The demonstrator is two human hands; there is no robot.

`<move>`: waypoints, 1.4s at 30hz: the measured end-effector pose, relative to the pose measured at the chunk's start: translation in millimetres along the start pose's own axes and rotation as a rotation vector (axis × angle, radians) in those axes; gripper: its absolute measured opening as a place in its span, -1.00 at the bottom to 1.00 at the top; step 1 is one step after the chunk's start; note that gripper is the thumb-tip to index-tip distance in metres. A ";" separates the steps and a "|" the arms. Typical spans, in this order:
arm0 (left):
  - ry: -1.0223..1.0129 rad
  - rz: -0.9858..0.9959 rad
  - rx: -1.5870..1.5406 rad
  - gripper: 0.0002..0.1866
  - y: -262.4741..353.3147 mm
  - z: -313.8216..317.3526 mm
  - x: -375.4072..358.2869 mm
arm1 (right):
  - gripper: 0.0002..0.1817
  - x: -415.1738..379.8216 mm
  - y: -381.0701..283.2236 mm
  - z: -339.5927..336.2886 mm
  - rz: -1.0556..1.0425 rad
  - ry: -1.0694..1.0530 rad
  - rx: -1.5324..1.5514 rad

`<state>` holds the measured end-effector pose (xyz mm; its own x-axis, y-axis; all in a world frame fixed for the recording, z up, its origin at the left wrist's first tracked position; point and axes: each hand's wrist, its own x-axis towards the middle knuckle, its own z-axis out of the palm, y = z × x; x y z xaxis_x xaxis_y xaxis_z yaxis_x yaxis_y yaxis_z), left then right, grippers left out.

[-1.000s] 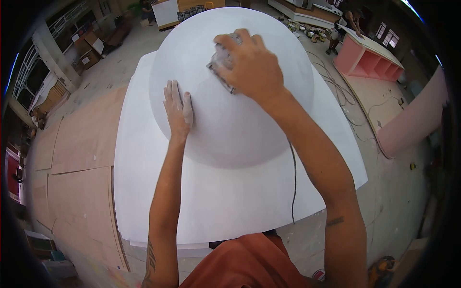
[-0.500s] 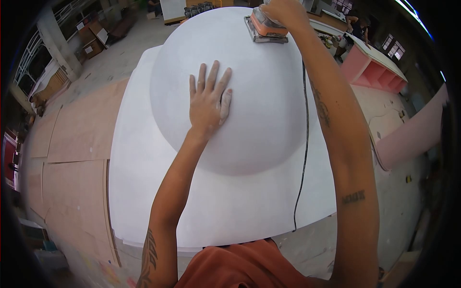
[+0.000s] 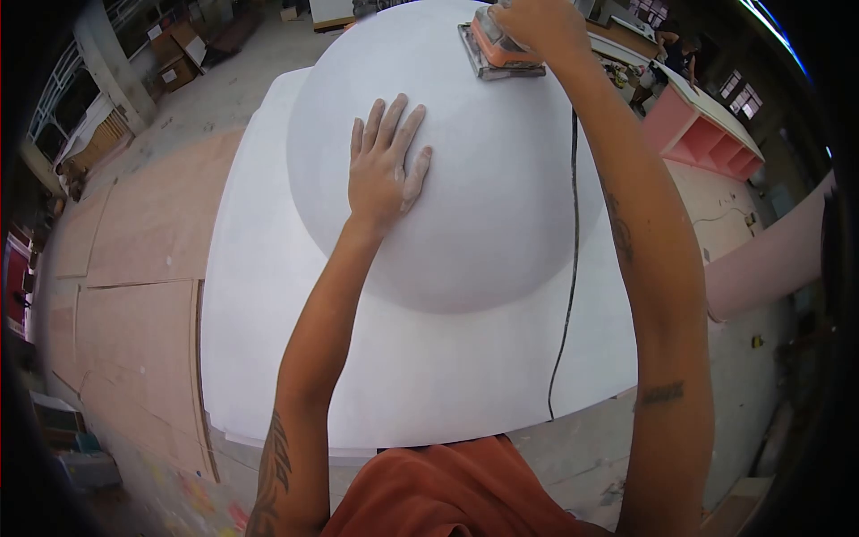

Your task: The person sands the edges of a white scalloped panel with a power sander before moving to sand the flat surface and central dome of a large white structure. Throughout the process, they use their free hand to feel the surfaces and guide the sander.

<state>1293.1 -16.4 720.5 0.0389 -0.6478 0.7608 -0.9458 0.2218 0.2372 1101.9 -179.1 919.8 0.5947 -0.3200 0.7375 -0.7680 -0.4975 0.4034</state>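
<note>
A large white dome (image 3: 465, 206) rises from a flat white board (image 3: 429, 376) in front of me. My left hand (image 3: 385, 166) lies flat on the dome's left side, fingers stretched out and dusty. At the dome's far right, my right hand (image 3: 541, 31) is wrapped round an orange and grey power sander (image 3: 501, 49). The sander's flat pad rests on the dome's surface. Its black cord (image 3: 574, 233) hangs down over the dome and across the board to the near edge. The fingers of my right hand are partly hidden at the top of the view.
Flat brown panels (image 3: 134, 358) lie on the floor at left. To the right stand a pink shelf unit (image 3: 707, 134) and a pink cylinder (image 3: 769, 251). A co-worker (image 3: 676, 58) bends near the shelf unit. Cardboard boxes (image 3: 174, 58) are at the back left.
My view has shifted slightly. My left hand has slid a little up the dome, its fingers closer together. The sander stays at the far right of the dome in my right hand.
</note>
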 end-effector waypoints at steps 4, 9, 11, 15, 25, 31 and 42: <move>0.046 -0.085 -0.033 -0.46 -3.1 2.1 -7.5 | -0.58 18.5 -5.8 -12.9 0.369 -0.201 0.073; 0.137 -0.226 -0.066 -0.43 -8.9 11.9 -10.5 | -0.58 17.6 -37.2 -14.0 0.251 -0.142 0.061; 0.152 -0.308 -0.045 -0.41 -8.8 15.4 -5.5 | -0.57 11.8 -50.0 -21.4 0.156 -0.099 0.053; 0.119 -0.357 -0.070 -0.38 -14.9 15.2 10.1 | -0.58 -29.0 -72.5 -59.1 0.196 -0.026 0.311; -0.022 -0.088 0.036 -0.31 -21.1 23.0 42.8 | -0.45 -65.3 12.9 -6.8 0.546 -0.089 0.141; 0.048 -0.095 -0.106 -0.49 -16.7 15.6 41.9 | -0.50 -42.4 -14.5 -5.3 0.554 -0.021 0.086; 0.574 -0.515 -1.019 -0.49 -37.2 16.4 32.7 | -0.58 -58.4 -168.1 -61.2 0.135 -0.009 0.290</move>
<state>1324.2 -57.8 726.6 0.6998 -0.4750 0.5335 -0.1162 0.6612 0.7412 1181.6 -27.5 842.1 0.4954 -0.4053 0.7683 -0.7411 -0.6587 0.1304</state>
